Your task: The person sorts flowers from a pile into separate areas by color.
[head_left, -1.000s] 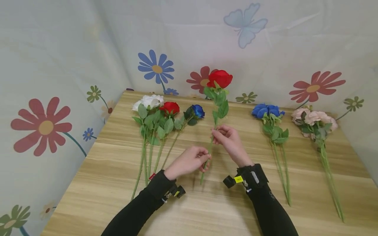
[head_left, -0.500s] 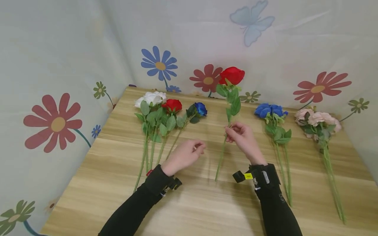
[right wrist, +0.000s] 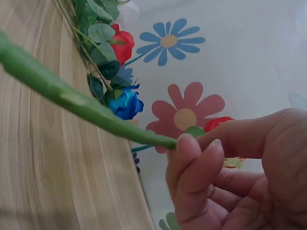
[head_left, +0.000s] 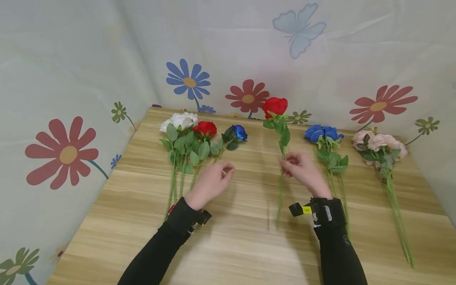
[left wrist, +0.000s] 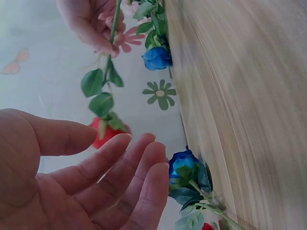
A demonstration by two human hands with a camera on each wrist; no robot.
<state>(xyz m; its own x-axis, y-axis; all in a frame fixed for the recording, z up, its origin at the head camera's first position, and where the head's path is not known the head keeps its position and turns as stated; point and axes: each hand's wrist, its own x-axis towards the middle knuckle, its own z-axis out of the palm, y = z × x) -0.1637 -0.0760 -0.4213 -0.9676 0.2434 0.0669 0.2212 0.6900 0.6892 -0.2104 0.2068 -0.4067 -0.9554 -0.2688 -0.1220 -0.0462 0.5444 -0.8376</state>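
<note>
My right hand (head_left: pixel 302 171) pinches the green stem of a long red rose (head_left: pixel 275 107) between thumb and fingertips, just below its leaves. The bloom points toward the back wall, and the stem's lower end hangs toward me over the table. In the right wrist view the stem (right wrist: pixel 91 108) runs from the fingertips to the upper left. To the left, my left hand (head_left: pixel 210 183) hovers with fingers loosely bent and nothing between them. Below and behind it lies a group of flowers: white roses (head_left: pixel 182 120), a shorter red rose (head_left: pixel 206 129) and a small blue rose (head_left: pixel 239 133).
Right of my right hand lie blue flowers (head_left: pixel 322 133), their stems partly hidden by that arm. Farther right is a bunch of pale pink flowers (head_left: pixel 379 141). A wooden table (head_left: pixel 235 253) carries everything, with a flower-printed cloth (head_left: pixel 228 35) behind.
My left hand has let go of the red rose's stem and drawn back left. My right hand has carried the rose to the right, and its bloom is now lower.
</note>
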